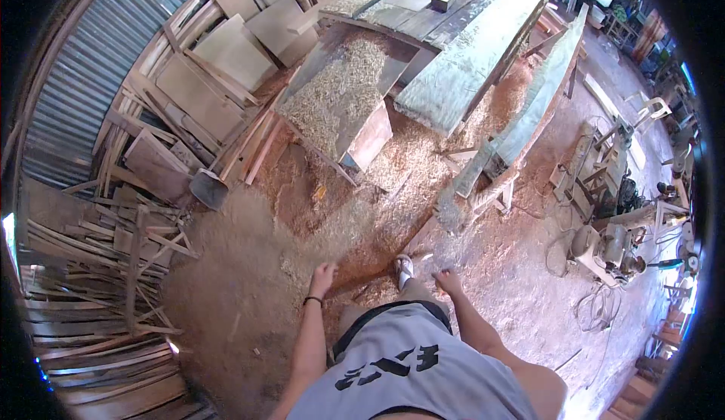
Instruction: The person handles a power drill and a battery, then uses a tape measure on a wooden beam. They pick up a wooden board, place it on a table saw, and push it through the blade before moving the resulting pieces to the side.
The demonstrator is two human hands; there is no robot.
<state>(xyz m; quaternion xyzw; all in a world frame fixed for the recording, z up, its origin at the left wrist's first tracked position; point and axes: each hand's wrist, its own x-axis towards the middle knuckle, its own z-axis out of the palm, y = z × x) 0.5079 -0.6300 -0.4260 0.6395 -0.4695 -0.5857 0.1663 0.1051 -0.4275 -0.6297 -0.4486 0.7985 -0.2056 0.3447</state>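
My left hand [323, 280], with a dark band at the wrist, hangs in front of my left thigh. Its fingers are curled in and no object shows in them. On the other side, my right hand [448, 281] is also loosely closed, with nothing visible in it. Neither touches anything; both are above the dusty floor [249, 269]. My foot in a light sandal [405, 267] is between them. Ahead is a workbench panel [302, 91] heaped with wood shavings [340, 80].
A long pale plank [476, 57] lies on the bench, beside a narrow curved board [536, 110] on wooden legs. Stacked wood strips [91, 269] and a dustpan-like scoop [208, 189] are at left. Machinery [604, 246] and a coiled cable [599, 308] are at right.
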